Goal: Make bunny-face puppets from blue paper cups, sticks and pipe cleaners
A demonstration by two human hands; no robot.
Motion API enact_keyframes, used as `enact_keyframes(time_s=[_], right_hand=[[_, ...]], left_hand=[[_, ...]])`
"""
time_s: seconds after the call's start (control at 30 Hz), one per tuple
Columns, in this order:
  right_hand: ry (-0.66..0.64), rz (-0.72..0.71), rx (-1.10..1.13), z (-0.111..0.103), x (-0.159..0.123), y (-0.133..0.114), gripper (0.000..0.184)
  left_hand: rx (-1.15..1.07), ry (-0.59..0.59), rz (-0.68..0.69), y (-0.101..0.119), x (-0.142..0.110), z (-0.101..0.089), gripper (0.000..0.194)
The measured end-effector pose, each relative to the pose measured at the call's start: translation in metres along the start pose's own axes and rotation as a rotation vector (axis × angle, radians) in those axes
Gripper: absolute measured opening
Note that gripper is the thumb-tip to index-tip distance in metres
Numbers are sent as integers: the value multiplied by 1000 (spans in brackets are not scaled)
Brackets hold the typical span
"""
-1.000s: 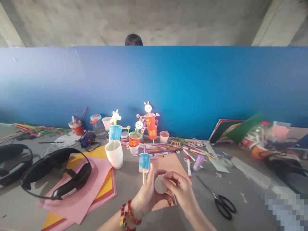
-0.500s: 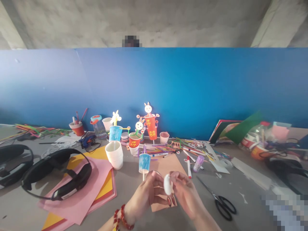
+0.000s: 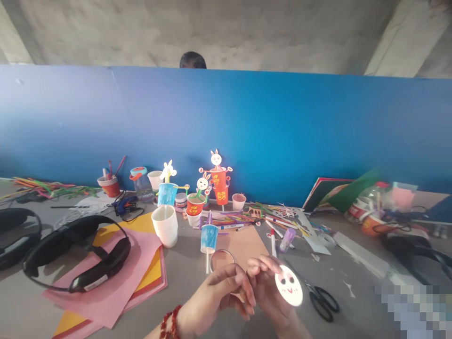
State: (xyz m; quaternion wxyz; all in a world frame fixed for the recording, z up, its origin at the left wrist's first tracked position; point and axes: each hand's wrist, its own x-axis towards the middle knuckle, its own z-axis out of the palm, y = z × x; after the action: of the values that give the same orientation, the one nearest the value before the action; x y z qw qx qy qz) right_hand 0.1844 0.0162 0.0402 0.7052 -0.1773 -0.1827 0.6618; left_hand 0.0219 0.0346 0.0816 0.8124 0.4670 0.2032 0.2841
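Note:
My right hand (image 3: pixel 270 289) holds a round white paper face (image 3: pixel 288 286) with dark eyes, pink cheeks and a red smile, turned upward. Close beside it, my left hand (image 3: pixel 224 292) has curled fingers near the right fingertips; anything between them is hidden. Just beyond my left hand, a small blue-coloured paper cup (image 3: pixel 209 238) stands upside down on a white stick. Brown paper (image 3: pixel 249 242) lies under and behind my hands, with a thin round ring (image 3: pixel 222 256) on it.
Scissors (image 3: pixel 323 301) and a purple glue stick (image 3: pixel 287 240) lie at right. Stacked white cups (image 3: pixel 165 226), coloured paper (image 3: pixel 141 254) and a black headset (image 3: pixel 81 254) sit left. Rabbit-headed cup figures (image 3: pixel 221 186) stand before the blue partition (image 3: pixel 282 132).
The paper face, earlier edge-on between both hands, has moved right in my right hand and now shows its drawn side. My left fingers have come away from it and curled.

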Motion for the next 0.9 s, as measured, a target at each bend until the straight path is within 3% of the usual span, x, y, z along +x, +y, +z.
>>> enact_keyframes(time_s=[0.2, 0.33, 0.47, 0.6, 0.77, 0.9], right_hand=[[-89, -14, -377, 3, 3, -4, 28], [-76, -140, -734, 9, 1, -10, 22], [-75, -273, -927, 15, -4, -13, 20], [-39, -358, -936, 19, -8, -14, 19], [147, -268, -761, 20, -9, -15, 21], [150, -196, -711, 22, -8, -12, 23]], left_hand=[[136, 69, 163, -3, -1, -1, 34], [241, 200, 298, -3, 1, -3, 26], [310, 328, 319, -5, 3, -6, 30], [264, 394, 319, -7, 6, -11, 32], [234, 420, 313, -5, 2, -11, 28], [240, 413, 319, -4, 3, -9, 27]])
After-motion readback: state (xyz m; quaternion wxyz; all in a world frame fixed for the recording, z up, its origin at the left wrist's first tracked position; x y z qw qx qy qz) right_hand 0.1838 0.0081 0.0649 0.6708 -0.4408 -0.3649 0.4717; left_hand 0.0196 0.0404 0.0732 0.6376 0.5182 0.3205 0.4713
